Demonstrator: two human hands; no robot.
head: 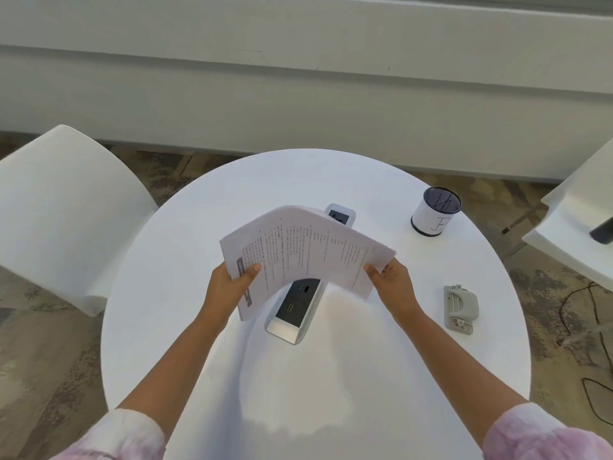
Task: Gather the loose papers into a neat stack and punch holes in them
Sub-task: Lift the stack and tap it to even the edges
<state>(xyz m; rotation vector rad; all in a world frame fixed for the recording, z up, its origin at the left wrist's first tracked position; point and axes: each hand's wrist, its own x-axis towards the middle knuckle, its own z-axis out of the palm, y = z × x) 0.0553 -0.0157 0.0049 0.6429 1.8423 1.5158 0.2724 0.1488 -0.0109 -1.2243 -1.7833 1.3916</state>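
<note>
Both hands up, pinching the papers (pixel 305 254) off the table!
Left hand (pixel 229 287) grips the near-left corner, right hand (pixel 391 283) the right edge; the hole punch (pixel 460 308) lies just right, nearer the right hand, long axis running away.

I hold the printed papers (pixel 308 250) bowed upward above the table's middle; the grey hole punch (pixel 460 308) lies flat on the tabletop, well to their right.
</note>
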